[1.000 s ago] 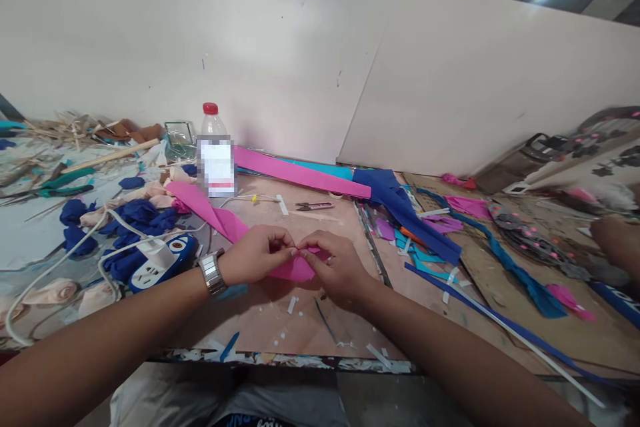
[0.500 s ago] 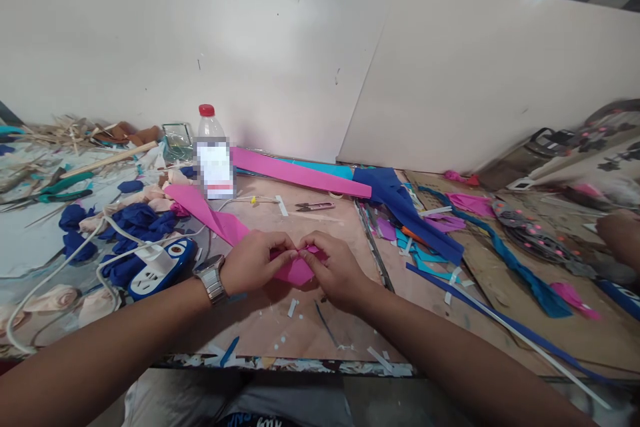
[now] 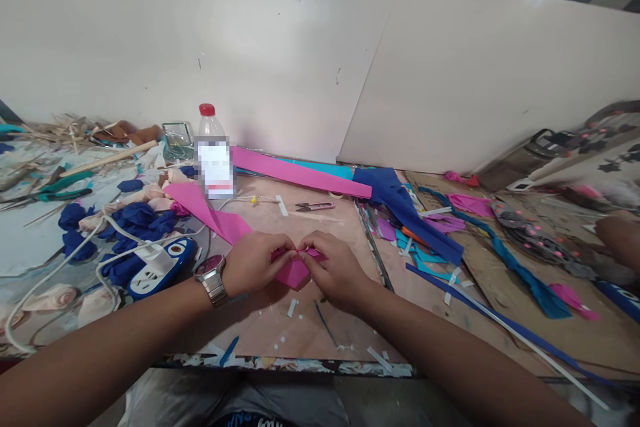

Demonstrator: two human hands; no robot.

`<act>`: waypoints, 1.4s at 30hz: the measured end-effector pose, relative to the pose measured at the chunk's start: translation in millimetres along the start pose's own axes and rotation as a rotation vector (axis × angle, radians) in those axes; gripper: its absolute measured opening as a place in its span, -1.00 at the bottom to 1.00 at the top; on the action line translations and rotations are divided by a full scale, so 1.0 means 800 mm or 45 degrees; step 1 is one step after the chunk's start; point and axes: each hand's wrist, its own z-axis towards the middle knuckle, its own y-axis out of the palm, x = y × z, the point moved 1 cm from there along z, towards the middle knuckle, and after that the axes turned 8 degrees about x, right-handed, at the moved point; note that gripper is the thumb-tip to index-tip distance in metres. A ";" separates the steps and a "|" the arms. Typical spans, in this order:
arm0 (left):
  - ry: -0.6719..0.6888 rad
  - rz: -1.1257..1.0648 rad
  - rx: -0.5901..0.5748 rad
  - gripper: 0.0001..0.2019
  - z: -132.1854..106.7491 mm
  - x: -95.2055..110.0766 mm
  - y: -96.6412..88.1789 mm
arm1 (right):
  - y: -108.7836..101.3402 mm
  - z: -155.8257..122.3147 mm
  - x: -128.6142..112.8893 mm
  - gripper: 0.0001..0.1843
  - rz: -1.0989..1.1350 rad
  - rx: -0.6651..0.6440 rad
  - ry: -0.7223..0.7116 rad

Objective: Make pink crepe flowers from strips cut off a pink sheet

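A bright pink strip, paper or cloth, (image 3: 293,273) is pinched between my two hands near the middle of the table. My left hand (image 3: 257,259), with a metal-band watch at the wrist, grips it by thumb and fingertips. Opposite, my right hand (image 3: 340,269) holds the same strip, the thumbs nearly touching. The strip's long tail (image 3: 203,208) runs out behind my left hand toward the bottle. Beyond my hands lie small thread snips (image 3: 315,206). Part of the strip is hidden under my fingers.
A red-capped bottle (image 3: 211,127) stands at the back. On the left are a blue-and-white power strip (image 3: 163,270) with a white cable, dark blue cloth flowers (image 3: 137,221) and pliers (image 3: 65,188). Blue strips (image 3: 420,220) lie right. Another person's hand (image 3: 620,237) shows far right.
Both hands stay almost in place, still pinching the pink strip. The part below my fingers has shifted slightly, and my left wrist has turned a little.
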 end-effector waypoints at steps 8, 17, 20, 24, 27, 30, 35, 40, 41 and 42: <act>0.017 0.033 -0.038 -0.67 0.000 0.004 -0.001 | -0.001 0.000 -0.005 -0.91 0.102 -0.027 0.115; 0.117 0.110 -0.046 -0.67 -0.003 0.003 0.007 | 0.006 -0.003 -0.005 -0.87 0.317 -0.067 0.361; 0.114 0.090 -0.020 -0.67 -0.006 0.004 0.007 | 0.011 -0.005 -0.005 -0.87 0.424 -0.093 0.453; 0.067 0.048 0.001 -0.67 -0.005 0.004 0.004 | 0.013 -0.005 -0.006 -0.84 0.498 -0.089 0.493; 0.075 0.044 -0.023 -0.68 -0.003 0.004 0.003 | 0.011 -0.002 -0.004 -0.85 0.400 -0.074 0.399; 0.079 0.080 -0.047 -0.69 -0.001 0.002 0.005 | 0.006 0.000 -0.002 -0.90 0.250 -0.080 0.284; 0.133 0.111 -0.082 -0.72 -0.002 -0.002 0.009 | 0.005 -0.001 -0.004 -0.87 0.214 -0.137 0.302; 0.131 0.054 -0.050 -0.71 -0.002 -0.001 0.006 | 0.013 -0.005 -0.007 -0.83 0.567 -0.137 0.525; 0.127 0.044 -0.050 -0.72 -0.002 0.000 0.005 | 0.015 -0.005 -0.007 -0.83 0.593 -0.126 0.538; 0.125 0.042 -0.057 -0.72 -0.002 0.001 0.004 | 0.015 -0.005 -0.006 -0.84 0.602 -0.113 0.544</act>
